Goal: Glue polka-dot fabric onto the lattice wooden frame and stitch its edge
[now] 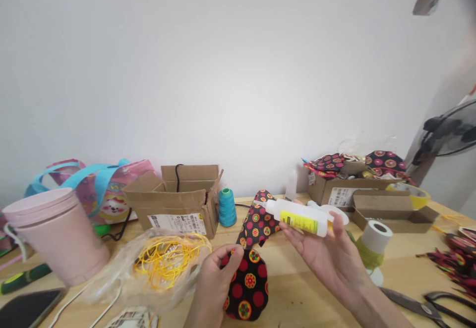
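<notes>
Pinched between the thumb and fingers of my left hand (pixel 214 286) is a rounded black fabric piece (pixel 250 284) with red and orange flower circles. My right hand (pixel 332 258) holds a white glue bottle (pixel 299 217) with a yellow label. The bottle lies nearly level, its narrow nozzle pointing left. Behind the nozzle, a larger patterned fabric piece (pixel 255 224) rests on the table. A teal thread cone (pixel 227 208) stands left of that fabric.
To the left are a plastic bag of yellow cord (pixel 169 261), an open cardboard box (pixel 182 204), a pink bucket (pixel 61 239) and a phone (pixel 31 309). Scissors (pixel 420 305), a green thread spool (pixel 372 251) and a box of fabric pieces (pixel 347 189) occupy the right side.
</notes>
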### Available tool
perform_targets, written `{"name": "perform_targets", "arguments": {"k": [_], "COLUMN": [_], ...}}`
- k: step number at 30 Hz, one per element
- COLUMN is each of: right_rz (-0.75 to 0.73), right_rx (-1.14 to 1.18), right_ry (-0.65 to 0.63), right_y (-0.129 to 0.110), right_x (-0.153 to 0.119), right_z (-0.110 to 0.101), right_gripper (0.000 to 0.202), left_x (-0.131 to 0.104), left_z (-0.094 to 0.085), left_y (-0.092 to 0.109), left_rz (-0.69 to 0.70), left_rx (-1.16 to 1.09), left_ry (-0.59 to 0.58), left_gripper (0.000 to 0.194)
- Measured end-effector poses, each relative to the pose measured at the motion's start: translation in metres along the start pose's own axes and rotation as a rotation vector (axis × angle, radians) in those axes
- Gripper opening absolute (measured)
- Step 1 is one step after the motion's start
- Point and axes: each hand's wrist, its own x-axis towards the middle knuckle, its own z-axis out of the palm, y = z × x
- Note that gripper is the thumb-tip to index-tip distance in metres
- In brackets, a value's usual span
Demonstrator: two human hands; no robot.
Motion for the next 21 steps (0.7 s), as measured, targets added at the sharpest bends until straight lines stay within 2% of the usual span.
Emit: {"name": "perform_targets", "arguments": {"k": [3, 6, 10, 14, 18, 21], "right_rz": [-0.002, 0.06, 0.063, -0.053, -0.228, -0.286], "right_rx": [0.013, -0.07, -0.188, -0.511, -0.806, -0.927], "right_ry": [0.037, 0.108, 0.114, 0.179, 0.306, 0.337], "right_y": [-0.002, -0.002, 0.001, 0.006, 0.011, 0.015], "right_x": [0.001, 0.0, -0.003, -0.002, 0.01, 0.018], "right_z": [0.001, 0.0, 0.0, -0.004, -0.021, -0.035], "right_gripper": [0.037, 0.027, 0.04, 0.06, 0.052, 0.047], "left_x": [0.0, -0.002, -0.003, -0.006, -0.007, -0.003], "left_z": [0.001, 0.001, 0.001, 0.003, 0.001, -0.004], "left_y": [0.001, 0.003, 0.005, 0.009, 0.01, 0.006], "left_rz": [-0.029, 0.04, 0.07, 0.128, 0.201, 0.181], "left_rx": [0.065, 0.161, 0.115, 0.05, 0.066, 0.079], "left_ry": [0.028, 0.044, 0.03, 0.065, 0.055, 0.018], "left_gripper": [0.025, 0.021, 0.016, 0.014, 0.013, 0.014]}}
